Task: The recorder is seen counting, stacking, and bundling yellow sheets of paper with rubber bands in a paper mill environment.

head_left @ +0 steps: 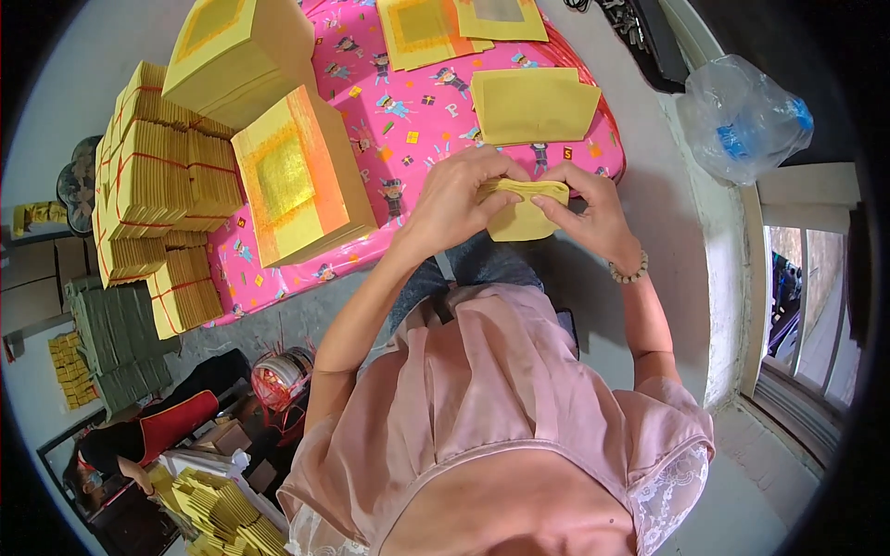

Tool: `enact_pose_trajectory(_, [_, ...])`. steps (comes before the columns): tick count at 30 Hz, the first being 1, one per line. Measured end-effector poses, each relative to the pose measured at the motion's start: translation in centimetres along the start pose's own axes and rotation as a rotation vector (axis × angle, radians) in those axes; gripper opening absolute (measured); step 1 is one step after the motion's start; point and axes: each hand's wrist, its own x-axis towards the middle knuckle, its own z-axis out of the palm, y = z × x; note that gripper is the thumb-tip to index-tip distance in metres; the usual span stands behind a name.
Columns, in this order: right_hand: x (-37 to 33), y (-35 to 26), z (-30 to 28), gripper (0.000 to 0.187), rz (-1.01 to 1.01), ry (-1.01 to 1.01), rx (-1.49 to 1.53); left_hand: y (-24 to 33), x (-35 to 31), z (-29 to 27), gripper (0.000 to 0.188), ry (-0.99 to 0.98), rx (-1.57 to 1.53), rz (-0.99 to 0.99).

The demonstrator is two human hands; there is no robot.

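Between my two hands is a small folded yellow paper (pixel 521 222), held up over my lap at the table's near edge. My left hand (pixel 464 193) pinches its left side, thumb in front and fingers behind. On the other side my right hand (pixel 591 208), with a beaded bracelet at the wrist, grips the paper's upper right in the same way. The top of the paper shows several layers of folds. Just beyond my hands, a few yellow sheets (pixel 536 107) lie folded over on the pink patterned tablecloth (pixel 408 139).
A thick stack of gold-and-orange-printed yellow paper (pixel 295 181) stands at the left, with a taller stack (pixel 236 56) behind it. Bundles tied with red string (pixel 153 181) are piled at the far left. A plastic bag (pixel 742 120) hangs at the right. Another person (pixel 176 417) works at the lower left.
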Motion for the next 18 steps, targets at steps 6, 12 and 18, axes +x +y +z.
enact_pose_trajectory(6, [-0.1,-0.8,-0.1,0.016,0.05,0.022,-0.005,0.8,0.2,0.3,0.023,0.033,-0.057,-0.012])
enact_pose_trajectory(12, [-0.6,-1.0,0.3,0.018,-0.214,0.141,-0.055,0.9,-0.5,0.1,0.023,0.079,-0.048,-0.034])
enact_pose_trajectory(18, [-0.6,-1.8,0.3,0.024,-0.268,0.142,-0.192,1.0,-1.0,0.2,0.021,0.138,0.095,0.12])
